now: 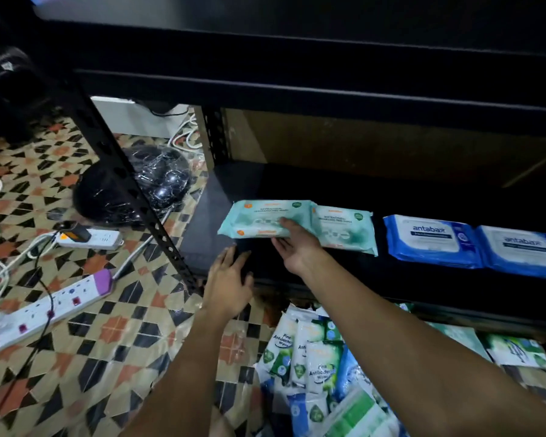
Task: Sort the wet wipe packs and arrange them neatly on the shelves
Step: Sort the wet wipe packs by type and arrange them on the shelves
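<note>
We reached both bare arms forward. Our right hand [297, 244] kept its thumb on top and fingers underneath in a pinching grip, wrist level. Our left hand [229, 279] lay lower, palm down, fingers straight and slightly spread.

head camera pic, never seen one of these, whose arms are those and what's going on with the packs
There is no machine here. The one picture comes from a camera worn on a person's head, looking forward and down, so the two arms reaching in from the bottom are that person's own.

The right hand holds a pale teal wipe pack at the left end of a black shelf. Whether the pack already rests on the shelf I cannot tell. The left hand is open, holding nothing, at the shelf's front edge.

Already on the shelf, running right: a second teal pack, then two blue packs.

Below, on the patterned floor, is a pile of unsorted packs, mostly green and white. Power strips and cables lie to the left.
</note>
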